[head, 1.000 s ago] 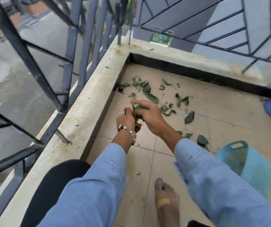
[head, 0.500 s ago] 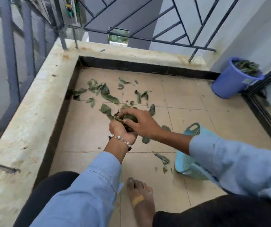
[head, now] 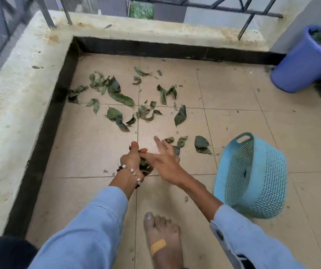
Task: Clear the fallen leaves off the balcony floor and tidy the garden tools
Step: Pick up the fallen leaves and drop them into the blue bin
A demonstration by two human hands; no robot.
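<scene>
Left hand (head: 134,161) curled round a wad of leaves (head: 143,163), thumb up. Right hand (head: 165,162) fingers spread straight, holding nothing, touching the wad. Loose leaves (head: 117,92), dark green, curled and creased, scattered on tiles beyond the hands, left of the teal basket (head: 253,177)

Light blue long sleeves (head: 89,228), a pearl-bead bracelet (head: 131,170) at the left wrist, a plaster (head: 157,245) across the bare foot
</scene>
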